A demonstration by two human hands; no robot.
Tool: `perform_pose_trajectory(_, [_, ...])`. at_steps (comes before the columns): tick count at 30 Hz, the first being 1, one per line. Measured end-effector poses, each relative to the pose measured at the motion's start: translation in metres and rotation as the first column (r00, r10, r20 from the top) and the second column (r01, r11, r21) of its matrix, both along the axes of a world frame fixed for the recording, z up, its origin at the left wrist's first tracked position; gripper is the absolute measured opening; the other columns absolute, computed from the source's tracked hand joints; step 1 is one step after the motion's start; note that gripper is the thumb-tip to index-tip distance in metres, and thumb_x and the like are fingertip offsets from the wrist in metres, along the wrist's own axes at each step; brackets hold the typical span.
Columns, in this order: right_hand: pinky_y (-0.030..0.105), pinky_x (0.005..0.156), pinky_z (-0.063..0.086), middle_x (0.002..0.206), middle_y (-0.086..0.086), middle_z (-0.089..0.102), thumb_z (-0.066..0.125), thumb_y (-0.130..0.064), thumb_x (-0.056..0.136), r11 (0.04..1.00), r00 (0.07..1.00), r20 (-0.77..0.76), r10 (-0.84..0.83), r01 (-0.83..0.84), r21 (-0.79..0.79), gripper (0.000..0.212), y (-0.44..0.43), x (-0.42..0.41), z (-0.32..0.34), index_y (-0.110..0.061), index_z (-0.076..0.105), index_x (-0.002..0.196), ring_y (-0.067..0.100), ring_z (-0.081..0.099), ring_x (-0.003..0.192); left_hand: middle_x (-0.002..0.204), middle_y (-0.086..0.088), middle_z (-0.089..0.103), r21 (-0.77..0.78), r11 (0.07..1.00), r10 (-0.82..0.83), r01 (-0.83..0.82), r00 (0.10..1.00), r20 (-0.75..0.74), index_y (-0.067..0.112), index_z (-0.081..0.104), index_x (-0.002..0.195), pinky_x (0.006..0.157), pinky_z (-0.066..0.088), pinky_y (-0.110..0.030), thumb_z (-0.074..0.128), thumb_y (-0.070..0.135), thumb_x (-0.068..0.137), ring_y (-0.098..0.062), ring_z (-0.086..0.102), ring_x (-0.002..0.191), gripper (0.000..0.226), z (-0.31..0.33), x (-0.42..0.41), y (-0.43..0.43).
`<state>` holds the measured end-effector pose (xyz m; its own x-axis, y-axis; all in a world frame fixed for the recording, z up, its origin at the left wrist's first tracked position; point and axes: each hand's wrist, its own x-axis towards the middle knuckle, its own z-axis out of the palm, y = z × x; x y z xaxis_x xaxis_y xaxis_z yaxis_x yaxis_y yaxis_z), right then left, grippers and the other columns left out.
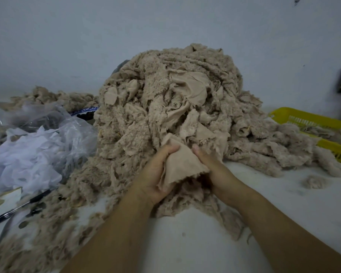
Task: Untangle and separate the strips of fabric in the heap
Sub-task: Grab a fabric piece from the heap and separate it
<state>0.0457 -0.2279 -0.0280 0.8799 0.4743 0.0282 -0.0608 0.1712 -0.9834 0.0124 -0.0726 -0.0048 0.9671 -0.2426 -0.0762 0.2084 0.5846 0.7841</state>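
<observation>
The left hand [154,178] and right hand [217,174] are gripping, fingers curled, a frayed beige fleece strip [182,164] against the tall beige fabric heap [165,99] sitting along the white surface's [185,243] far edge.

Nothing legible shows; only a dark blue band [85,111] at the left carries pale marks, too blurred to read.
</observation>
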Motion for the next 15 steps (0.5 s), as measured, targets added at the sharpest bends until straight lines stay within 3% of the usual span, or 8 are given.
perform_pose_trajectory(2, [0.028, 0.081, 0.057, 0.115, 0.005, 0.072, 0.066, -0.053, 0.084, 0.990, 0.991, -0.129, 0.039, -0.021, 0.139, 0.037, 0.002, -0.005, 0.009, -0.027, 0.076, 0.108, 0.018, 0.069, 0.106, 0.093, -0.016, 0.076, 0.211, 0.977, -0.038, 0.044, 0.999, -0.031, 0.011, 0.082, 0.085, 0.069, 0.060, -0.031, 0.070, 0.026, 0.073, -0.024, 0.075, 0.083, 0.023, -0.003, -0.002, -0.005])
perform_pose_trajectory(4, [0.033, 0.073, 0.059, 0.106, 0.013, 0.074, 0.065, -0.040, 0.088, 0.985, 0.982, -0.184, -0.048, 0.077, 0.155, 0.029, 0.002, -0.007, 0.014, -0.017, 0.077, 0.101, 0.022, 0.072, 0.095, 0.091, -0.014, 0.076, 0.397, 0.916, -0.044, 0.064, 0.997, -0.059, 0.013, 0.082, 0.084, 0.067, 0.060, -0.028, 0.070, 0.027, 0.070, -0.022, 0.074, 0.079, 0.023, -0.007, -0.003, -0.010])
perform_pose_trajectory(7, [0.032, 0.070, 0.058, 0.092, 0.009, 0.074, 0.056, -0.028, 0.098, 0.950, 0.960, -0.167, -0.223, 0.253, 0.181, 0.020, -0.001, -0.003, 0.017, -0.015, 0.070, 0.094, 0.020, 0.072, 0.083, 0.090, -0.010, 0.077, 0.490, 0.871, -0.020, 0.039, 0.999, -0.044, 0.012, 0.081, 0.087, 0.066, 0.057, -0.025, 0.072, 0.029, 0.084, -0.019, 0.074, 0.079, 0.019, -0.008, -0.001, -0.014])
perform_pose_trajectory(9, [0.036, 0.073, 0.055, 0.086, 0.004, 0.071, 0.057, -0.030, 0.099, 0.936, 0.942, -0.027, -0.335, 0.336, 0.102, 0.020, -0.004, -0.001, 0.016, -0.021, 0.065, 0.083, 0.021, 0.068, 0.082, 0.099, -0.009, 0.077, 0.460, 0.883, 0.111, -0.095, 0.994, -0.008, 0.010, 0.077, 0.101, 0.075, 0.056, -0.028, 0.068, 0.042, 0.088, -0.020, 0.075, 0.089, 0.035, -0.006, 0.005, -0.013])
perform_pose_trajectory(11, [0.033, 0.073, 0.049, 0.079, -0.002, 0.065, 0.059, -0.034, 0.097, 0.916, 0.905, 0.210, -0.371, 0.394, -0.080, 0.021, -0.004, -0.002, 0.014, -0.029, 0.059, 0.076, 0.016, 0.062, 0.079, 0.105, -0.007, 0.077, 0.431, 0.887, 0.164, -0.166, 0.986, 0.042, 0.017, 0.079, 0.101, 0.080, 0.056, -0.028, 0.058, 0.057, 0.088, -0.018, 0.073, 0.098, 0.047, -0.004, 0.008, -0.008])
perform_pose_trajectory(13, [0.017, 0.068, 0.046, 0.079, -0.009, 0.064, 0.065, -0.036, 0.091, 0.874, 0.867, 0.428, -0.256, 0.397, -0.281, 0.018, 0.004, -0.006, 0.012, -0.031, 0.056, 0.076, 0.000, 0.059, 0.074, 0.104, -0.008, 0.076, 0.425, 0.893, 0.137, -0.149, 0.989, 0.059, 0.018, 0.079, 0.099, 0.081, 0.057, -0.029, 0.052, 0.062, 0.089, -0.019, 0.073, 0.099, 0.052, -0.004, 0.009, -0.004])
perform_pose_trajectory(15, [0.014, 0.061, 0.042, 0.080, -0.011, 0.064, 0.069, -0.036, 0.088, 0.823, 0.846, 0.531, -0.048, 0.335, -0.458, 0.018, 0.013, -0.011, 0.009, -0.028, 0.055, 0.079, -0.004, 0.057, 0.071, 0.097, -0.013, 0.076, 0.339, 0.931, 0.131, -0.137, 0.991, 0.040, 0.008, 0.074, 0.107, 0.075, 0.059, -0.030, 0.063, 0.055, 0.084, -0.022, 0.074, 0.089, 0.054, -0.007, 0.010, -0.002])
